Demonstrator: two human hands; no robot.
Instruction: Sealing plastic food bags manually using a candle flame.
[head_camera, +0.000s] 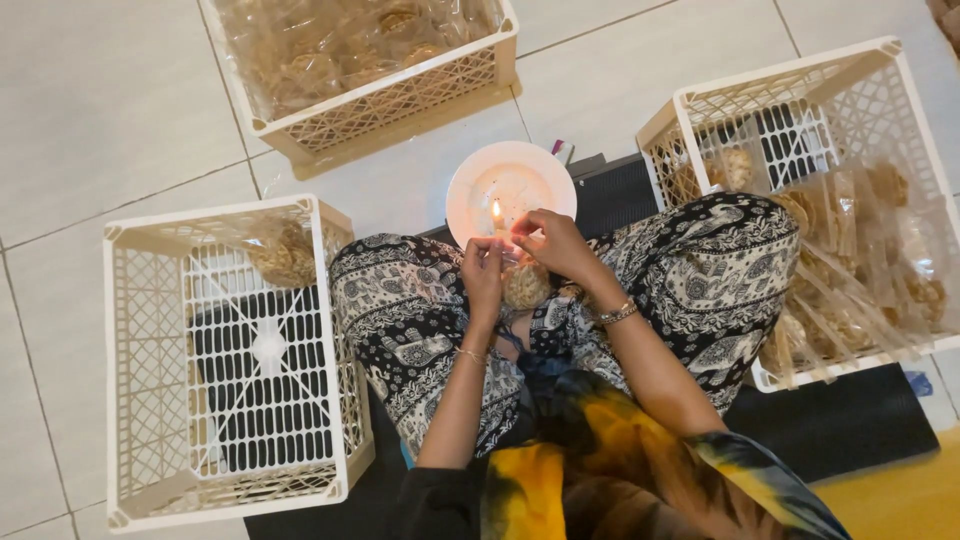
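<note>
Here, label by label, is how things sit around me:

Snack packet (524, 284): a small clear plastic bag of round brown crackers, held over my lap between my knees — its top edge raised to the flame, apparently so the heat can act on the plastic.

Candle flame (496, 211): a small lit flame standing on the white plate (540, 170), which sits on the tiled floor (110, 110) just ahead of my legs, close enough that I need not lean.

Left hand (484, 275): fingers curled shut, pinching the packet's left upper edge.

Right hand (552, 243): closed too, pinching the top edge on the other side, just beside the flame.

Left crate (140, 370): cream plastic, near my left knee, almost empty — one filled packet in its far corner.

Right crate (790, 95): by my right knee, heaped with packets in clear plastic.

Far crate (400, 95): beyond the plate, lined with plastic, holding more crackers.
</note>
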